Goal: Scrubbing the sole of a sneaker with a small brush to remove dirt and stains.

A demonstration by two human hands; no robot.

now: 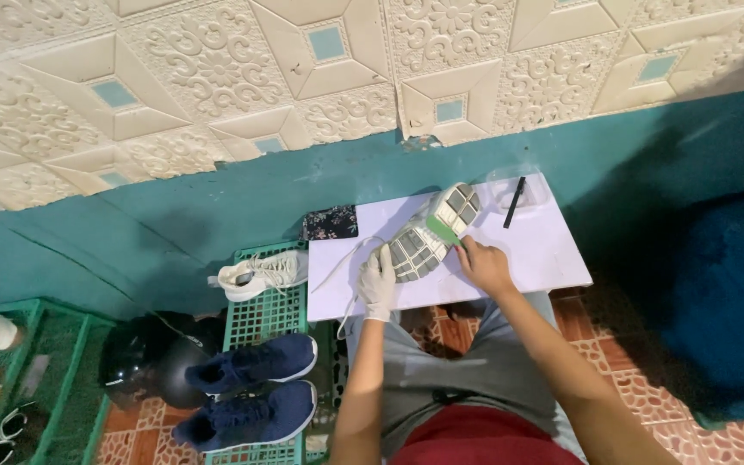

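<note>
on the white board (pixel 544 250) laid across the person's lap, seen from the head camera, a pale sneaker (pixel 430 237) lies sole up, its grey and white tread facing the lens and its toe pointing toward the teal wall (pixel 217 207). the left hand (pixel 378 280), in a white glove, is wrapped around the heel end of the sneaker and holds it steady. the right hand (pixel 484 265), bare, is closed on a green brush (pixel 443 229) whose head rests against the sole near its middle. a white lace (pixel 342 258) trails from the sneaker over the board's near left edge. a black pen (pixel 515 201) lies on the board's far right corner, apart from both hands. to the left, a second white sneaker (pixel 260 274) sits on a green plastic rack (pixel 264 314), with a pair of navy sneakers (pixel 251 387) lower on it. a black helmet (pixel 144 357) rests on the floor beside the rack.
</note>
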